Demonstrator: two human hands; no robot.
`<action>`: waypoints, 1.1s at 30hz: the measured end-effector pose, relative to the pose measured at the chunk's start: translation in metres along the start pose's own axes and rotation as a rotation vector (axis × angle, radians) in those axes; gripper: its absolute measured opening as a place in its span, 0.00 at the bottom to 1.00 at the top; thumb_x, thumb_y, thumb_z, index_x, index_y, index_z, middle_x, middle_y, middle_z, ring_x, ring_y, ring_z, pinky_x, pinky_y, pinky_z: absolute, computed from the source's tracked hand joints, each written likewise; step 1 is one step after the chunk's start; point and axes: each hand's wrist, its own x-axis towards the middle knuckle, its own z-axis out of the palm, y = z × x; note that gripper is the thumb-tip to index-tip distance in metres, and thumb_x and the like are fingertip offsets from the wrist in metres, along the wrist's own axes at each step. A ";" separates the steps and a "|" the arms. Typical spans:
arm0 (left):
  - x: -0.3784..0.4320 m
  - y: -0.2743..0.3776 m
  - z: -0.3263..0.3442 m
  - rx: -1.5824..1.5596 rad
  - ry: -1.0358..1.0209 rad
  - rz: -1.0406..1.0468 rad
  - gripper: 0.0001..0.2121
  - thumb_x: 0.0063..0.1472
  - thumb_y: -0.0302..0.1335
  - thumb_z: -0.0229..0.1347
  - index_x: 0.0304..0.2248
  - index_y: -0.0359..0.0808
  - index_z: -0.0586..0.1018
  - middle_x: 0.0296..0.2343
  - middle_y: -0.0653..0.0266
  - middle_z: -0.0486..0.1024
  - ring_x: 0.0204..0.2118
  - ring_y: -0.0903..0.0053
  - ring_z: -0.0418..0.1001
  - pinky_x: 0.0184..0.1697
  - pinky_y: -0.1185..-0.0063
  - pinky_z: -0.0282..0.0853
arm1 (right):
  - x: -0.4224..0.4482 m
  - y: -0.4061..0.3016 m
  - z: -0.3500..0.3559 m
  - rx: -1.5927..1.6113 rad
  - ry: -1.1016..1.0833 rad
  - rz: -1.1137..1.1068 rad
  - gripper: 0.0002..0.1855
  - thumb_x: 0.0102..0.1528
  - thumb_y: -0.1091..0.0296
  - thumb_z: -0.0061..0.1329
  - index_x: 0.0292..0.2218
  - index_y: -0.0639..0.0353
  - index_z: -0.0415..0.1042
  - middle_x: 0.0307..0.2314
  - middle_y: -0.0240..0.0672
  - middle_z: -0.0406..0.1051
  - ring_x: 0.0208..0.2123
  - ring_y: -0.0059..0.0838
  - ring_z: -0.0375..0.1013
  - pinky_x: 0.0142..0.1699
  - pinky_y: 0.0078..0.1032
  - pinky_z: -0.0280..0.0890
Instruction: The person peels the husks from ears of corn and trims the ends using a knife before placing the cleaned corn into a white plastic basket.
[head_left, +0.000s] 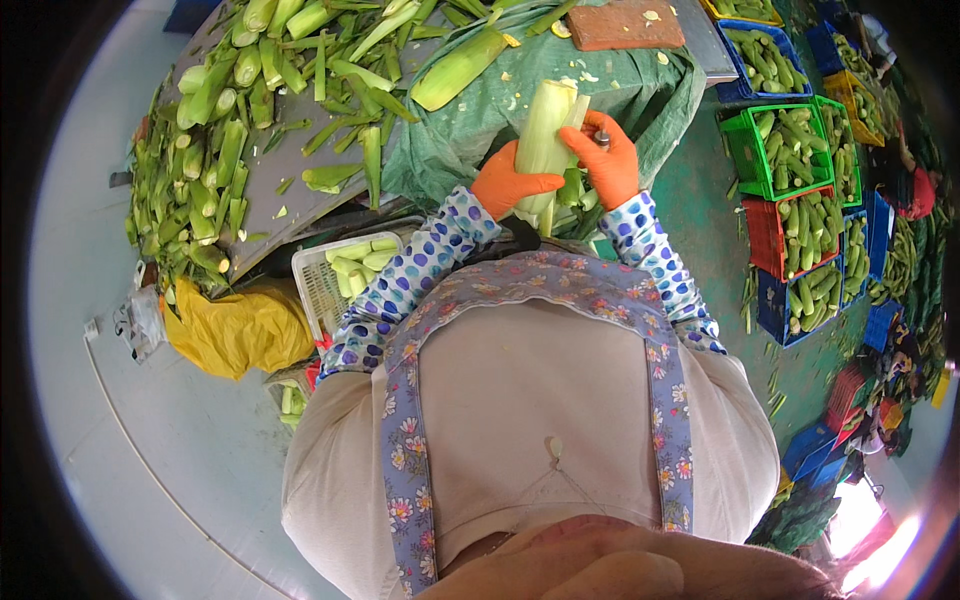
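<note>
My left hand (511, 180), in an orange glove, is closed around the lower part of an ear of corn in pale green husk (543, 142). The ear stands nearly upright, its cut end up. On its right side my right hand (609, 157), gloved in orange too, pinches a strip of husk between thumb and fingers. A small metal-tipped tool (601, 138) pokes out of the right hand; the rest of it is hidden. Beyond the hands, another ear in green husk (459, 69) lies on a green cloth (517, 97).
Cut husks and ears (202, 165) are heaped on the grey table at left. A brick (626, 27) lies on the cloth. Near my left elbow is a white basket (311, 281) with peeled ears, beside a yellow bag (236, 334). Crates of ears, one green (739, 150), stand at right; people are beyond.
</note>
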 end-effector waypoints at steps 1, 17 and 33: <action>0.002 -0.007 -0.002 0.000 0.001 0.003 0.25 0.51 0.28 0.60 0.47 0.30 0.67 0.38 0.62 0.72 0.39 0.77 0.71 0.42 0.79 0.67 | 0.002 0.007 0.002 -0.001 -0.002 -0.003 0.14 0.53 0.67 0.52 0.41 0.64 0.72 0.29 0.26 0.71 0.30 0.14 0.67 0.32 0.16 0.62; 0.005 0.038 -0.086 -0.764 0.547 0.306 0.19 0.59 0.40 0.53 0.43 0.35 0.70 0.36 0.61 0.72 0.40 0.69 0.70 0.47 0.72 0.66 | 0.013 0.035 -0.062 -0.305 0.137 -0.154 0.27 0.50 0.62 0.55 0.50 0.61 0.67 0.40 0.40 0.71 0.37 0.25 0.70 0.45 0.20 0.64; -0.040 0.018 -0.125 -1.012 0.731 0.386 0.26 0.57 0.42 0.55 0.46 0.29 0.65 0.34 0.52 0.72 0.37 0.63 0.72 0.43 0.68 0.70 | 0.002 -0.015 -0.002 0.011 -0.800 0.349 0.21 0.54 0.70 0.44 0.50 0.62 0.68 0.15 0.21 0.62 0.17 0.08 0.57 0.23 0.10 0.49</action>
